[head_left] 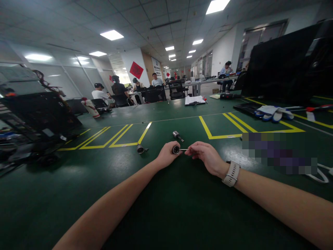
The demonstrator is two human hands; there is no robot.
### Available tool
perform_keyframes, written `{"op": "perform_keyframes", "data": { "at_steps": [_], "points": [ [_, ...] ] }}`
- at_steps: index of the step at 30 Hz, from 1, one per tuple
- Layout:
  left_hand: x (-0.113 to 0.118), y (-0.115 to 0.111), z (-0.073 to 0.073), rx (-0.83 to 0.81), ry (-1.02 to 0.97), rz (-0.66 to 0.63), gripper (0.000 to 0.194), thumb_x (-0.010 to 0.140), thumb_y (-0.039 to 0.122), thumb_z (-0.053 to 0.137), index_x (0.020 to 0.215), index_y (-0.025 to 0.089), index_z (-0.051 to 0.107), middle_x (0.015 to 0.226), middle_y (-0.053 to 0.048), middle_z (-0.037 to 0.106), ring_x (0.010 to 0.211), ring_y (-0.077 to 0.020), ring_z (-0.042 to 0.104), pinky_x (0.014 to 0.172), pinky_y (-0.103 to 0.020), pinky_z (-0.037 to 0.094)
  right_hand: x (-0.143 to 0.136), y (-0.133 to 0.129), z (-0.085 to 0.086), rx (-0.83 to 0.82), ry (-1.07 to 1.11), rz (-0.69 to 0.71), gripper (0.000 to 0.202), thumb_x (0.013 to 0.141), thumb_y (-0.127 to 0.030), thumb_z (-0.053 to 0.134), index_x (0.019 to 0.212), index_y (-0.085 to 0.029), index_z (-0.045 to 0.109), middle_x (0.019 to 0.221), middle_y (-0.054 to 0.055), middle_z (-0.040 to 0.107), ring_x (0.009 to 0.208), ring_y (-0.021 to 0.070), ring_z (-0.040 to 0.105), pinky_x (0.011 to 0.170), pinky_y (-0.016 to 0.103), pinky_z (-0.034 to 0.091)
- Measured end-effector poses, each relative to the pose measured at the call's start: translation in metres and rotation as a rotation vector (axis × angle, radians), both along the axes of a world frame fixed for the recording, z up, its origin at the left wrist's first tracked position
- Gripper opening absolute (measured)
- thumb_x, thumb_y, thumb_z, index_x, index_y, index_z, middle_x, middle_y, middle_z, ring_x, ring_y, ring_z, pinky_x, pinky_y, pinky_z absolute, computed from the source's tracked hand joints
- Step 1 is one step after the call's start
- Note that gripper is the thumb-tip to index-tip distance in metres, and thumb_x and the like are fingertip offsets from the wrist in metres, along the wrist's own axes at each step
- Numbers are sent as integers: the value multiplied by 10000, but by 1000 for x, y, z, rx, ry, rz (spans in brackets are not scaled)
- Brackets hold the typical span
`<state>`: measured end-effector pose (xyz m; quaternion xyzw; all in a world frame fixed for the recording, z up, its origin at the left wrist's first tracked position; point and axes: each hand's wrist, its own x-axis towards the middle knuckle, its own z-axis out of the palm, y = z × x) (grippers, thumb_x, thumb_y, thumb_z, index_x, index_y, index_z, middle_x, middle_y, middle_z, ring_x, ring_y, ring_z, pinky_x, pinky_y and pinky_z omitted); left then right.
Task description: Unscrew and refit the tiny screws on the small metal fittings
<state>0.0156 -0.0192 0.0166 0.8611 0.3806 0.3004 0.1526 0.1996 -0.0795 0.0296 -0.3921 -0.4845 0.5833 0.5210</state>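
Fingers of my left hand (168, 155) wrap round a dark, round metal part (176, 149), its hollow end facing me. My right hand (204, 154), with a pale watch strap at the wrist, pinches a thin, shiny rod (184, 149). The rod's far end meets the side of the round part; whether it goes inside I cannot tell. Just beyond my hands lies a silver and black cylindrical part with a narrow tip (178, 135). Left of my left hand, a dark cup-shaped metal part (140, 148) rests on the green table (166, 208), a small piece beside it.
Yellow tape lines (229, 136) mark the table. White and blue gloves (273, 113) lie at the right, near a large black panel (283, 66). A clipboard with paper (194, 100) is at the far edge. Dark equipment (39, 121) stands left. Several people sit beyond the table.
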Motion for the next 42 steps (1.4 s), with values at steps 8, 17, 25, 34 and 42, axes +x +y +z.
{"op": "perform_keyframes", "data": {
  "at_steps": [8, 17, 25, 34, 42],
  "points": [
    [0, 0, 0, -10, 11, 32, 119, 749, 245, 594, 714, 155, 523, 689, 23, 538, 643, -121, 497, 602, -239, 382, -3, -7, -2, 138, -62, -22, 113, 776, -265, 544, 735, -186, 613, 789, 34, 661, 790, 189, 576, 705, 336, 407],
    [2, -5, 4, 57, 77, 60, 37, 724, 171, 601, 711, 170, 566, 709, -1, 564, 711, -165, 511, 718, -304, 366, -4, -10, -1, 149, -110, -20, 114, 752, -258, 585, 676, -188, 634, 742, 22, 662, 731, 182, 561, 694, 341, 393],
    [1, -3, 5, -27, -27, 2, 154, 740, 238, 604, 669, 153, 497, 661, 31, 507, 621, -110, 475, 599, -234, 371, -2, -1, 2, -9, 49, 24, 117, 724, -274, 560, 687, -167, 591, 710, 53, 678, 636, 157, 560, 621, 314, 402],
    [-1, -2, 3, -96, -62, 20, 140, 736, 231, 609, 689, 151, 504, 674, 30, 514, 626, -107, 474, 597, -235, 379, -5, -8, 0, 81, 6, 14, 108, 761, -271, 569, 719, -184, 617, 770, 26, 662, 690, 159, 555, 649, 315, 391],
    [-1, -4, 6, -92, -18, 47, 117, 717, 211, 630, 681, 153, 535, 669, 25, 526, 649, -122, 480, 617, -251, 374, -4, -5, 0, 41, 9, 23, 109, 743, -250, 564, 682, -176, 617, 726, 32, 663, 662, 161, 555, 645, 325, 398]
  ]
}}
